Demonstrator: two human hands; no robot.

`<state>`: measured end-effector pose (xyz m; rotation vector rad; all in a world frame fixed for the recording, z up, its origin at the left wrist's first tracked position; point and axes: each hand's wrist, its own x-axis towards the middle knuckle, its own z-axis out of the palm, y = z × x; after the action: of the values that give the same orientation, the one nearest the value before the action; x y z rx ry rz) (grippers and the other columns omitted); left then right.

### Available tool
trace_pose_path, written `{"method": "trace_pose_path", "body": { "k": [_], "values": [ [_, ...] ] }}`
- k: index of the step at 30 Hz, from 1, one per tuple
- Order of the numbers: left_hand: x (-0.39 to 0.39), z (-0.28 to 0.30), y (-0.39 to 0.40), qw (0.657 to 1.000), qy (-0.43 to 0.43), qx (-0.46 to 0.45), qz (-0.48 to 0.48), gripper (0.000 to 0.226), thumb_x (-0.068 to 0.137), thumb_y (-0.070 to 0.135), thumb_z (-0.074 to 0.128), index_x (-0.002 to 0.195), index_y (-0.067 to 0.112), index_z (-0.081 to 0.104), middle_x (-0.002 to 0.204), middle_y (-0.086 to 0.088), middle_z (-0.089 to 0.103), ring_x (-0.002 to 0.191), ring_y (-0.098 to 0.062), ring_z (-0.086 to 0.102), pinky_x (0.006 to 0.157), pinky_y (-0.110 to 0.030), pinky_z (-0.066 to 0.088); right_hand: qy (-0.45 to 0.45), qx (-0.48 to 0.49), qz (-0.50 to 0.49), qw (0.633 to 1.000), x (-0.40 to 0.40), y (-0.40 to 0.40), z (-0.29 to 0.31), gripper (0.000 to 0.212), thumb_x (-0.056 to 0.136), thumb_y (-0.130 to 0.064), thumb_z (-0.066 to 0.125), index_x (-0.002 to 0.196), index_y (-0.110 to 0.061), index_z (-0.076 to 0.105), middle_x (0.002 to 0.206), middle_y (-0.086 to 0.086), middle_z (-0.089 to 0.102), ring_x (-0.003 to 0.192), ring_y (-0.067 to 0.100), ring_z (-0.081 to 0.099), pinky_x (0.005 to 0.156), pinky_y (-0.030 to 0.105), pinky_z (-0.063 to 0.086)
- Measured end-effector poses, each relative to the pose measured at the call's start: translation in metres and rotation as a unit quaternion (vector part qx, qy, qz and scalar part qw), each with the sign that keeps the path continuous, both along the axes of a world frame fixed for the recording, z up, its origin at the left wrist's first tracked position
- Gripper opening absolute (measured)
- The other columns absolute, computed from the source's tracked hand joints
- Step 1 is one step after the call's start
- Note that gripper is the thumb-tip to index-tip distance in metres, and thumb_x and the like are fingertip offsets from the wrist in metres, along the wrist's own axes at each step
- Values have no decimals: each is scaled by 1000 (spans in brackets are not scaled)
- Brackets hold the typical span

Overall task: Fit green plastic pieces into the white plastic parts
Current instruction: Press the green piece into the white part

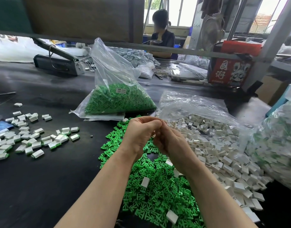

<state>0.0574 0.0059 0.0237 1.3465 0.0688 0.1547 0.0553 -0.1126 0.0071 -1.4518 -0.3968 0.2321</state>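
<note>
Head view: our left hand and right hand curl together over the green pieces; what they hold is hidden, so a misaligned piece may jam.

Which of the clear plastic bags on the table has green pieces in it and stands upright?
The clear plastic bag of green plastic pieces behind the hands, with a small white label. The clear bag of white plastic parts beside it lies flat, spilling open.

Factory assy bench w/ bulk parts bags, heat sealer.
</note>
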Motion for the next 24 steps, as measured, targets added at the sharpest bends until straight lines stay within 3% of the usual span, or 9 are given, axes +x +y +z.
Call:
{"method": "trace_pose_path", "body": {
  "k": [3, 6, 8, 13, 18, 24],
  "values": [
    [-3, 0, -3, 1000, 9, -4, -10, 16, 71, 12, 68, 82, 3, 75, 89, -22, 73, 70, -21, 63, 59, -26, 53, 20, 16, 25, 999, 1, 3, -4, 53, 92, -59, 39, 79, -9, 52, 61, 0, 33, 53, 12, 31, 47, 27, 29],
    [-6, 1, -4, 999, 20, -21, -39, 17, 81, 4, 62, 73, 8, 77, 64, -12, 67, 48, -20, 57, 40, -22, 44, 59, 49, 40, 996, 4, 3, -7, 53, 92, -58, 42, 89, -6, 56, 59, 0, 40, 54, 13, 35, 54, 35, 37],
    [-7, 2, -4, 998, 24, -32, -39, 19, 83, 1, 59, 76, 5, 76, 61, -11, 63, 42, -18, 53, 36, -19, 39, 86, 75, 54, 992, 4, 3, -8, 50, 92, -55, 45, 93, -6, 57, 60, 0, 44, 55, 13, 39, 58, 39, 41],
    [-7, 4, -4, 998, 2, -54, -39, 22, 84, -5, 58, 74, 7, 74, 80, -17, 74, 49, -15, 63, 37, -19, 42, 114, 109, 72, 985, 4, 3, -6, 39, 96, -44, 46, 100, -6, 54, 64, 2, 43, 58, 14, 40, 60, 39, 40],
    [-7, 3, -2, 998, -14, -34, -44, 15, 82, -7, 58, 81, 2, 69, 76, -15, 72, 49, -13, 63, 40, -20, 45, 122, 120, 69, 983, 3, 3, -7, 29, 98, -35, 47, 93, -7, 55, 64, 1, 43, 56, 11, 41, 53, 33, 43],
    [-7, 2, -4, 999, -13, -35, -37, 10, 62, 7, 63, 69, 10, 71, 76, -16, 72, 59, -17, 66, 47, -22, 49, 128, 128, 63, 981, 5, 1, -10, 28, 90, -35, 54, 95, -8, 53, 63, -1, 44, 56, 10, 40, 55, 34, 39]
  ]
}}
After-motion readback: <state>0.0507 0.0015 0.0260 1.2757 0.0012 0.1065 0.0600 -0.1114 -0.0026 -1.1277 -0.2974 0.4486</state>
